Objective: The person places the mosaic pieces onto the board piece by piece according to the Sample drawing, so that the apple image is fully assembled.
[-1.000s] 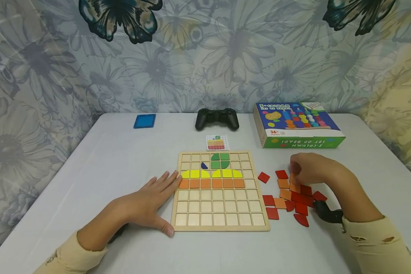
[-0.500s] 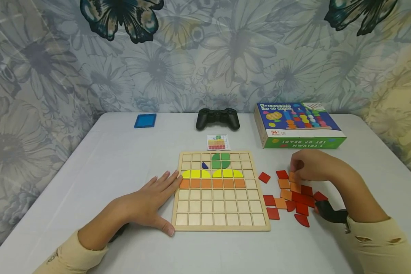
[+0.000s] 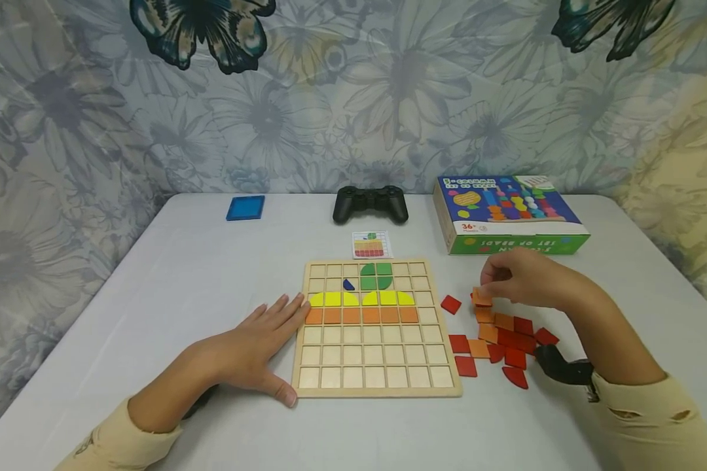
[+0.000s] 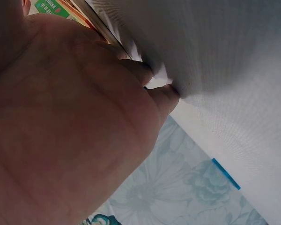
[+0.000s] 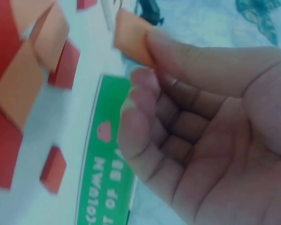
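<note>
Clock directions taken from the centre of the square wooden grid board (image 3: 374, 355), head view.

Right hand (image 3: 520, 279), between two and three o'clock: grip closed by thumb and finger on one thin orange square tile (image 5: 132, 38), at the far end of the loose pieces; contact with those beneath, impossible to tell.

Left hand (image 3: 259, 350), nine o'clock: grip released, fingers outstretched, in touch with the board's edge.

Set in the board: four green pieces (image 3: 376, 277) at twelve; one small dark-blue piece (image 3: 349, 285) towards eleven; below these, a row of yellow pieces with rounded ends (image 3: 383, 298); directly beneath, a row of six orange squares (image 3: 370, 315).

At three o'clock, on the white table (image 3: 212, 275): a cluster of loose flat red and orange pieces (image 3: 515, 339), plus one separate red square (image 3: 450, 305).

Further out: printed pattern card (image 3: 372, 245) and black game controller (image 3: 370, 205), twelve o'clock; blue-and-green cardboard box (image 3: 512, 216), two o'clock; flat blue square object (image 3: 245, 208), ten o'clock.
</note>
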{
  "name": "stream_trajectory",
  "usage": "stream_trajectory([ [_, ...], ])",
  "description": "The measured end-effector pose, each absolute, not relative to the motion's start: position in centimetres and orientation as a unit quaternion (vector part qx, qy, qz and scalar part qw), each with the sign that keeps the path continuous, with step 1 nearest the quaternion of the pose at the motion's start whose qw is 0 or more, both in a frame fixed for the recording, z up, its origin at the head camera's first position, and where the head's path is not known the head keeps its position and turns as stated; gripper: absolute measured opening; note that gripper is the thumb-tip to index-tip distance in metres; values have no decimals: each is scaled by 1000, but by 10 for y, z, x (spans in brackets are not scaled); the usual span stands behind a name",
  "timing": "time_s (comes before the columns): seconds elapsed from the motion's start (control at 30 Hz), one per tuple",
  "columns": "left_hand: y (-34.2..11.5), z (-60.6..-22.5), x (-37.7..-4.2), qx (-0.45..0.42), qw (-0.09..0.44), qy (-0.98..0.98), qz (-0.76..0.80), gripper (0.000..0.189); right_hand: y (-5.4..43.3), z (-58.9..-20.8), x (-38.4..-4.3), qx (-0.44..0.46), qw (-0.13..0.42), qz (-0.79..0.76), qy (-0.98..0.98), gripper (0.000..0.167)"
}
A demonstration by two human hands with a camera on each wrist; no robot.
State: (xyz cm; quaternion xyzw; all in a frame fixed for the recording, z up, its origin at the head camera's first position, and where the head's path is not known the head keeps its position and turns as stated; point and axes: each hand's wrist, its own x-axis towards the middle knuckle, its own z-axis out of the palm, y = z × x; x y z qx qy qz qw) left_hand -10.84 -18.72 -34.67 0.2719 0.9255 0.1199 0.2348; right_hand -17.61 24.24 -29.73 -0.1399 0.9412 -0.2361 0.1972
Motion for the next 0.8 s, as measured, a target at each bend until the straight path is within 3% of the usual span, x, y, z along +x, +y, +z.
stream_trajectory([
  [0.23,-188,-348,-108,276,230,925,124,138,206,-296,-170,-156,236,-276,918,13],
  [0.5,-189,-347,-108,283,228,923,126,138,139,-292,-164,-252,230,-281,897,16],
  [0.8,-191,-347,-108,295,220,921,125,135,62,-303,-165,-287,237,-279,885,19],
])
